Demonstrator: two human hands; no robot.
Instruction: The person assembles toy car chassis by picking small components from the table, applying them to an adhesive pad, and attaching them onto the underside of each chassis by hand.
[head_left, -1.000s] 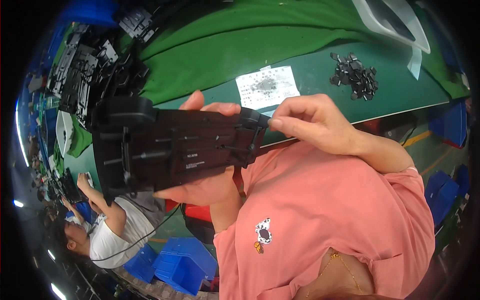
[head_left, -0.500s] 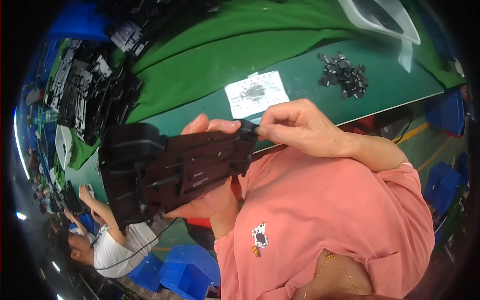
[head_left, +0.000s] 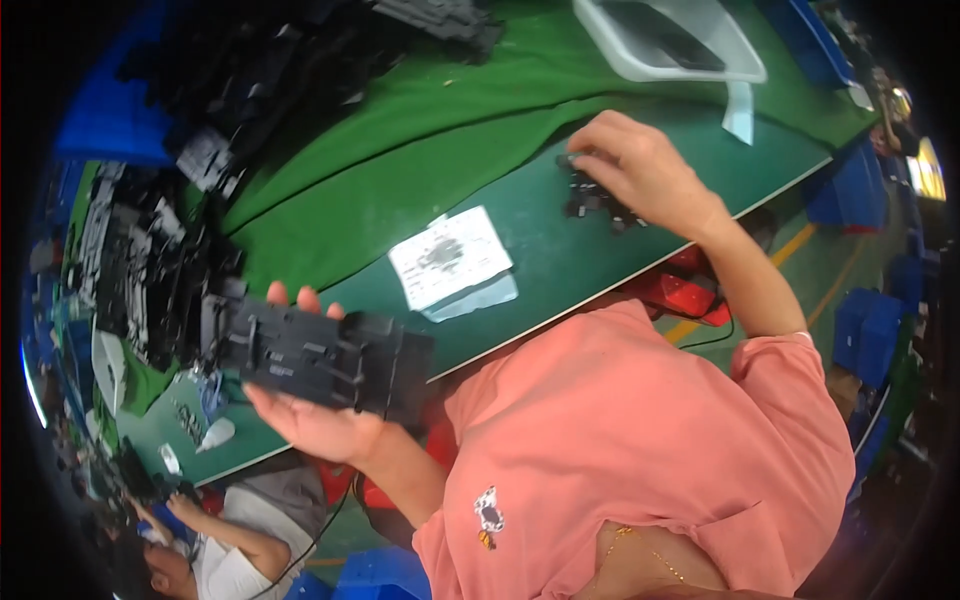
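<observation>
My left hand (head_left: 318,425) supports a long black molded plastic part (head_left: 310,355) from beneath, thumb along one edge and fingertips showing over the other. Ribs, clips and a boxy raised end show on its upper face. To the right, my right hand (head_left: 645,170) reaches down to a pile of small black pieces (head_left: 590,205) on the green table (head_left: 540,270). Its thumb and fingers are pinched around a small black piece (head_left: 567,160) at the pile's edge. The hand covers part of the pile.
A printed white sheet (head_left: 450,258) with tiny dark bits lies mid-table. Stacked black plastic parts (head_left: 150,260) stand at the left, more at the far left. A white tray (head_left: 640,65) sits at the back right. A co-worker (head_left: 235,545) sits at the lower left.
My right hand has left the black plastic part and moved right to the pile. My left hand has turned the part, swinging its boxy end to the right.
</observation>
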